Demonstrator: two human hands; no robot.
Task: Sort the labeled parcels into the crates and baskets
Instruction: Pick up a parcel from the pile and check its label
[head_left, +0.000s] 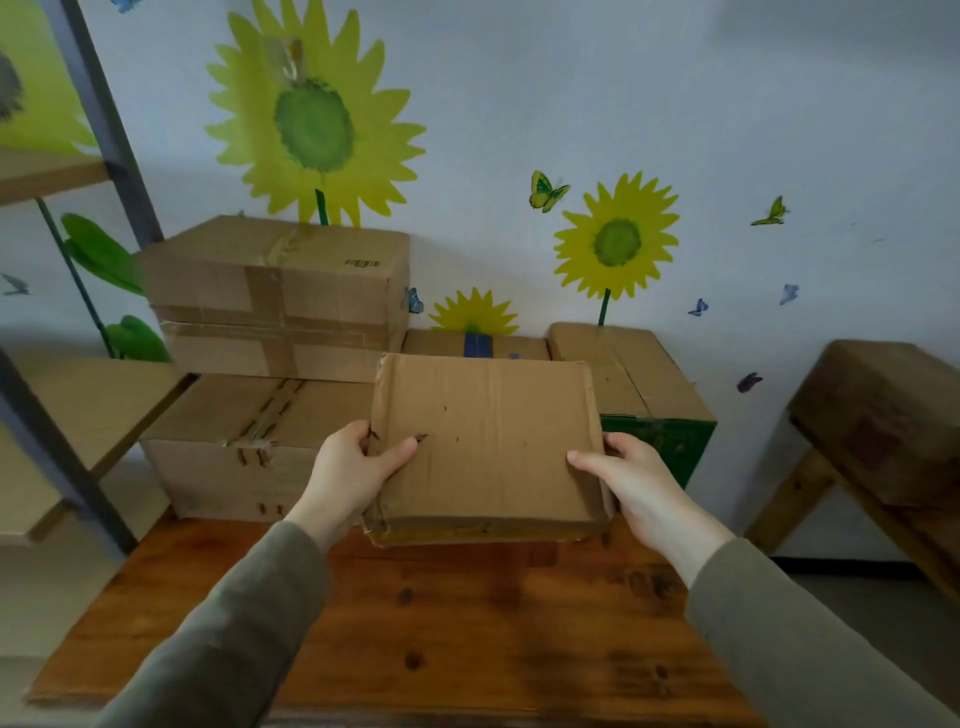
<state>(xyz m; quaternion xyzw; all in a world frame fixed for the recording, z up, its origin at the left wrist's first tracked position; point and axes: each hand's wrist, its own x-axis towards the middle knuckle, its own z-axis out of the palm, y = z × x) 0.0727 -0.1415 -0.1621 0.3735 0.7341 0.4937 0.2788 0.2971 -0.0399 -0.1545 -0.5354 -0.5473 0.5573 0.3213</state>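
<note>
Sitting between both hands: one flat brown cardboard parcel (488, 441), top face creased and scuffed, near-left corner torn. It is held over the far part of the wooden table (415, 623), in front of the stacked boxes; whether its underside touches the tabletop cannot be told.

Left hand (353, 467): grips the parcel's left edge, thumb laid on the top face, fingers curled around the side. Right hand (639, 483): grips the right edge, thumb on top, fingers wrapped round the side and under. Both arms in grey-green sleeves (244, 623).

Behind the parcel, on the table:
- Large taped box (244, 441), lowest on the left.
- Two taped boxes stacked on it, middle box (280, 348) and top box (275, 265), the top one bearing a small barcode.
- Box with blue tape (475, 344), just behind the parcel's far edge.
- Green-sided box (634, 379), to the right, touching the blue-taped one.

Surroundings: metal shelf rack (98, 104) with wooden shelves at left; wooden bench (883, 426) at right, apart from the table; wall (727, 78) with sunflower and butterfly decals.
</note>
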